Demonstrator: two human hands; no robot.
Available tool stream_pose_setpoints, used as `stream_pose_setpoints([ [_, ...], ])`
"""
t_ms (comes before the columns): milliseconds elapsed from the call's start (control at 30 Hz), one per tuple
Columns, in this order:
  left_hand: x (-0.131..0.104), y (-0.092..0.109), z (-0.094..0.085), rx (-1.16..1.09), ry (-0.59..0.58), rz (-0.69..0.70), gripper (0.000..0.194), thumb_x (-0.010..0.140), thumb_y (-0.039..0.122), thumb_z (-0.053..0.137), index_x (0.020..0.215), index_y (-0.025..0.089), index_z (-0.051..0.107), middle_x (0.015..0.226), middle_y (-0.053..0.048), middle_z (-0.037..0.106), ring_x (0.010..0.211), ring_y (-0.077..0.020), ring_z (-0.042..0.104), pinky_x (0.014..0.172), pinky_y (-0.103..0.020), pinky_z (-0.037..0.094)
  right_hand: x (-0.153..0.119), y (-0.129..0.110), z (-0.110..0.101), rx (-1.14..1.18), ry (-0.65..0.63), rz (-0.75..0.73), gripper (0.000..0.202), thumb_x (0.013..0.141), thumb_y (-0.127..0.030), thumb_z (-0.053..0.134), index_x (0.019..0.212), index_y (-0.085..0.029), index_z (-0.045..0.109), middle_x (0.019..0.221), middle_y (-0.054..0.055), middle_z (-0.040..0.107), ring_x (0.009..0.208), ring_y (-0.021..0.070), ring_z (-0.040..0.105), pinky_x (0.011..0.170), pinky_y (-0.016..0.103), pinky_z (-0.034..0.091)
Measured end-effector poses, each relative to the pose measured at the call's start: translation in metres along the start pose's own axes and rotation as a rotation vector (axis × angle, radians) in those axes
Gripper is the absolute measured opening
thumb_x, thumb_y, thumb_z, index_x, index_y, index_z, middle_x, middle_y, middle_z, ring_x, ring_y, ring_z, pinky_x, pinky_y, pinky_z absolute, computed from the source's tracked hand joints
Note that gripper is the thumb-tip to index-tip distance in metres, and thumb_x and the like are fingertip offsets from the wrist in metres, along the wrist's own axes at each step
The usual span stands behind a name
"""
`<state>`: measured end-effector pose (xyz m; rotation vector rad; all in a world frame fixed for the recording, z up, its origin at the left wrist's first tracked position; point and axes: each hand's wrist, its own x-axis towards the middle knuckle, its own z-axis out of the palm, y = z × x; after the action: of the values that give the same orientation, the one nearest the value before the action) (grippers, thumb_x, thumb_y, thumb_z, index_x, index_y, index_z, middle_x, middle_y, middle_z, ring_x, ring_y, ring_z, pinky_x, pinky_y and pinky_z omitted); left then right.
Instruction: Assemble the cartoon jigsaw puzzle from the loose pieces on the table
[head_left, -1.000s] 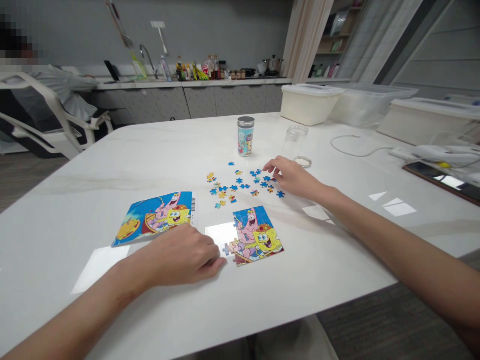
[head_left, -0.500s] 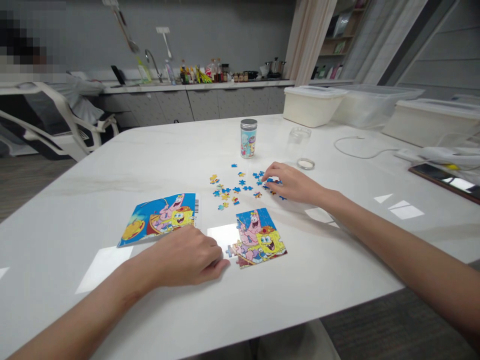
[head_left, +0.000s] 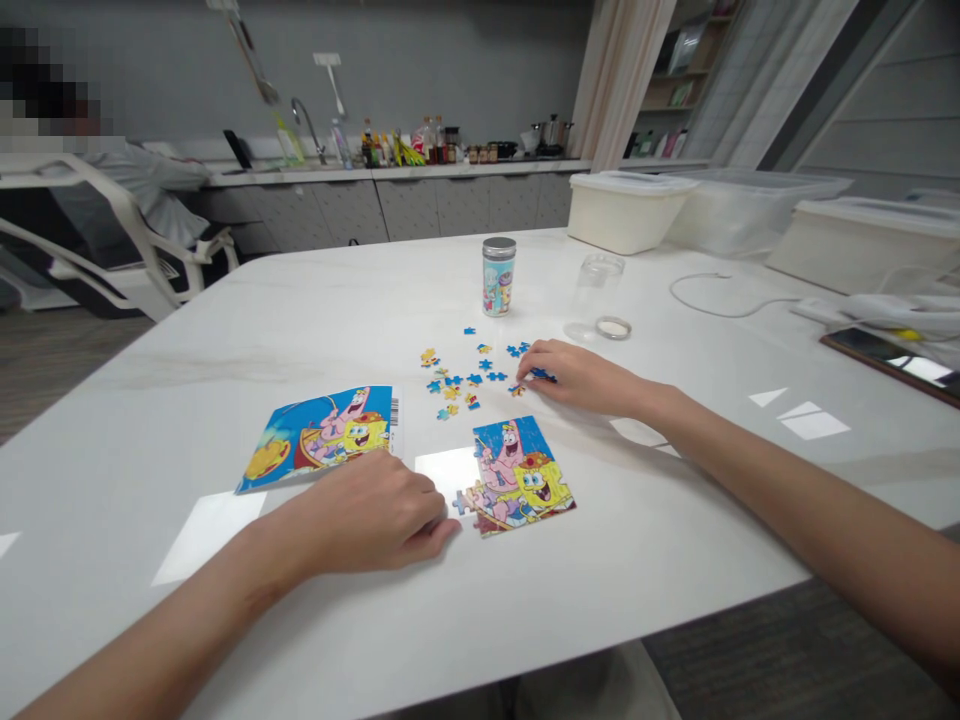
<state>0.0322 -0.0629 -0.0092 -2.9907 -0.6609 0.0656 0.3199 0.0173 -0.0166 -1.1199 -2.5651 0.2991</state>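
Observation:
My left hand rests on the table with its fingers curled under and its thumb pointing right, at the lower edge of the picture card. Just right of the thumb lies a partly joined jigsaw puzzle with a pink starfish and a yellow sponge character; loose tabs jut from its left side. Beyond it my right hand reaches into the scattered pieces, thumb and fingertips pinched at a small puzzle piece. Blue pieces are partly hidden beneath this hand. More loose pieces lie to its left.
A printed tin with a silver lid stands behind the pieces. Right of it are a clear jar and a ring-shaped lid. Storage boxes, a cable and a phone occupy the right side. A person sits at far left.
My right hand has shifted slightly left and towards me, and its thumb and fingers have come together at a piece. My left hand has stayed put.

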Motion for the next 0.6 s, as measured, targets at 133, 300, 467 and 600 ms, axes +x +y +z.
stream_pose_setpoints([
  [133,-0.001,0.0,0.001,-0.012,0.024,0.002,0.038,0.09,0.029,0.042,0.056,0.018,0.054,0.047,0.001,0.055,0.038,-0.0102,0.041,0.045,-0.032,0.021,0.001,-0.001,0.001,-0.031,0.013,0.005,0.017,0.089,-0.018,0.047,0.099,-0.023,0.061,0.101,0.008,0.06,0.099,0.0216,0.056,0.088,0.037,0.044],
  [300,-0.001,0.0,0.001,-0.04,0.029,-0.001,0.04,0.091,0.028,0.04,0.055,0.018,0.054,0.047,0.002,0.053,0.038,-0.0095,0.04,0.045,-0.032,0.022,0.002,-0.001,0.006,-0.067,0.059,-0.011,0.019,0.092,-0.022,0.044,0.104,-0.019,0.059,0.103,0.01,0.059,0.098,0.0217,0.056,0.087,0.037,0.045],
  [467,0.001,0.002,-0.001,-0.036,-0.022,-0.026,0.038,0.09,0.028,0.042,0.055,0.018,0.054,0.048,0.0,0.056,0.039,-0.0094,0.041,0.046,-0.031,0.021,0.004,-0.014,0.011,-0.137,0.142,-0.017,0.025,0.09,-0.015,0.043,0.111,-0.017,0.055,0.111,0.01,0.059,0.102,0.0223,0.055,0.089,0.039,0.044],
  [600,0.001,0.002,0.0,-0.078,0.017,-0.017,0.04,0.09,0.028,0.041,0.053,0.017,0.052,0.047,0.0,0.054,0.038,-0.009,0.04,0.046,-0.031,0.022,0.029,-0.024,0.014,-0.218,0.067,-0.001,0.033,0.087,-0.012,0.044,0.119,-0.014,0.053,0.116,0.013,0.058,0.106,0.0247,0.054,0.09,0.038,0.043],
])
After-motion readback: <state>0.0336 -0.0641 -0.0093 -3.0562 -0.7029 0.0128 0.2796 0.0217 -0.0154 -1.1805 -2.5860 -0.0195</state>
